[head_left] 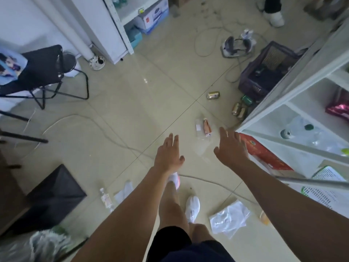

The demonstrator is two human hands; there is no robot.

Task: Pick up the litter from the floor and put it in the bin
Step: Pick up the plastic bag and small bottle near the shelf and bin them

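Head view: left hand (pixel 168 155) and right hand (pixel 230 147) both empty, fingers spread, reaching over the tiled floor (pixel 132 103). Clear plastic wrapper (pixel 204 133) lies just ahead between them; black bin (pixel 54 197) sits well apart at lower left. Risk: flimsy film slipping a one-handed pinch. Cable (pixel 207 183) crosses near the feet; gold can (pixel 213 95) and shelf unit (pixel 294 103) crowd the right.

Black folding chair (pixel 43 72) (left), white shelving (pixel 294 118), purple crate (pixel 264 72).
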